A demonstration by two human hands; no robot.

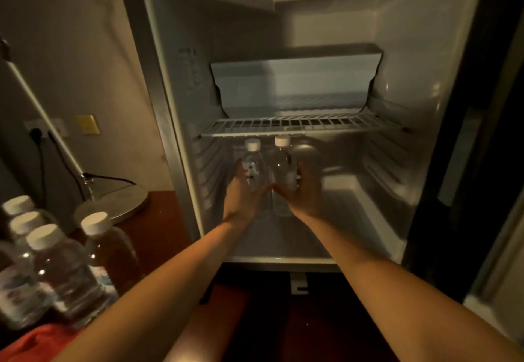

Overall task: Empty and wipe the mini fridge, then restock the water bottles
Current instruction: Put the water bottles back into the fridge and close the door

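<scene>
Both hands reach deep into the open fridge. My left hand curls round one water bottle, and my right hand curls round a second bottle. The two bottles stand upright, side by side and almost touching, low down under the wire shelf.

I think this is the restocking part of the job. The fridge looks bare apart from these two bottles, and its white walls look clean, so the emptying and wiping seem to be done. I cannot be sure of that, because the light is dim.

There is more left to do. Four more bottles with white caps wait on the brown table to the left, well apart from the fridge. Three hold clear water, and the fourth looks brownish, though that may just be the light. They probably need to go in too.

Some things are hard to see. The bottoms of the two held bottles hide behind my hands, so I cannot tell if they sit on the fridge floor yet. A blurry pale shape just right of my right hand could be a reflection. Something red peeks in at the bottom left corner, maybe a cloth, but it is cut off.
</scene>
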